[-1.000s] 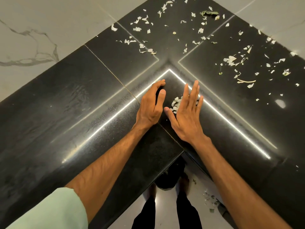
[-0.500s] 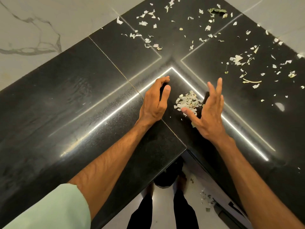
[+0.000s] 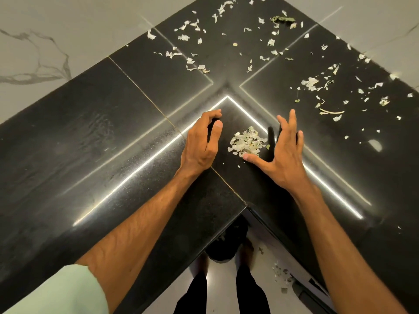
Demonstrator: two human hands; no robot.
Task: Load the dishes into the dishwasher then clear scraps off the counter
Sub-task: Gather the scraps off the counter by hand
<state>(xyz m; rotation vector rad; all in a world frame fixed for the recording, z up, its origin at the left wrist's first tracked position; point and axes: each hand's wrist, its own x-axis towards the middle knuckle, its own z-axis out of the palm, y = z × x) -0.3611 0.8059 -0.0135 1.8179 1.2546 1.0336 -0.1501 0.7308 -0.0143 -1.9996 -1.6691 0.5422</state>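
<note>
Left hand (image 3: 201, 141): set on edge on the counter (image 3: 113, 143), fingers loosely curved, holding nothing; it stands as a barrier just left of the heap.

Right hand (image 3: 283, 152): released, fingers straight and spread, thumb tip touching the near edge of the heap; nothing grasped.

Change noted: a second ago both hands were closed in together over the scraps. The right hand has since drawn off to the right, the left has held its place, and the gathered heap of scraps (image 3: 247, 142) now lies exposed between them, a short way in from the counter's inner front corner.

Beyond the hands: loose scraps (image 3: 192, 64) remain toward the back corner, and more of them (image 3: 313, 83) along the right run near its back edge. A few lie on the floor (image 3: 281, 273).

Assessment: one sweep is consolidated but not removed; clearing is well short of complete.
</note>
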